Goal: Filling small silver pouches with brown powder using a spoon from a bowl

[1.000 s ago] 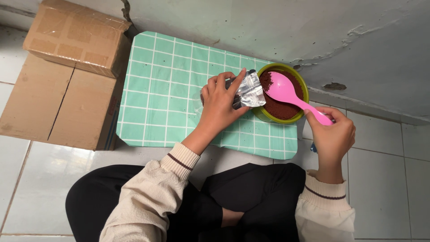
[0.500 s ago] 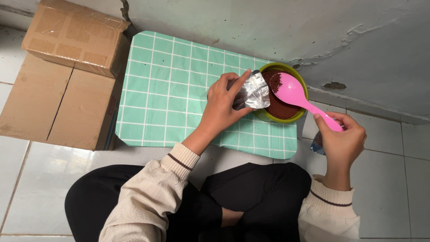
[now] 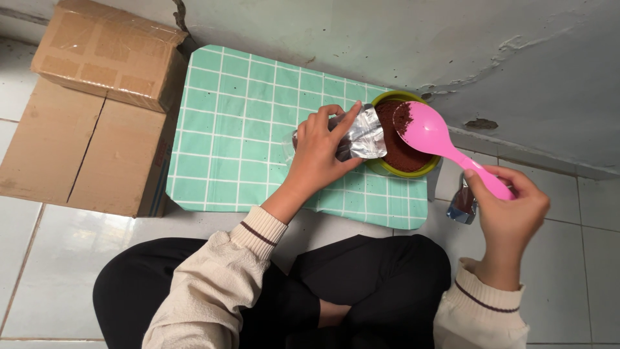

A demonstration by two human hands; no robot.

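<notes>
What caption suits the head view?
Left hand tips foil packet over green bowl; right hand holds pink spoon.

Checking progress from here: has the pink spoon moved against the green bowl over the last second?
Yes. The pink spoon has slid left and up, so its head now sits farther over the green bowl, nearer the foil packet.

Two hands, one pink spoon (image 3: 429, 137), one green bowl (image 3: 402, 169) of brown powder, two foil packets (image 3: 361, 134) (image 3: 463, 203), one green checked mat (image 3: 245, 129) and one cardboard box (image 3: 90, 110) appear.
</notes>
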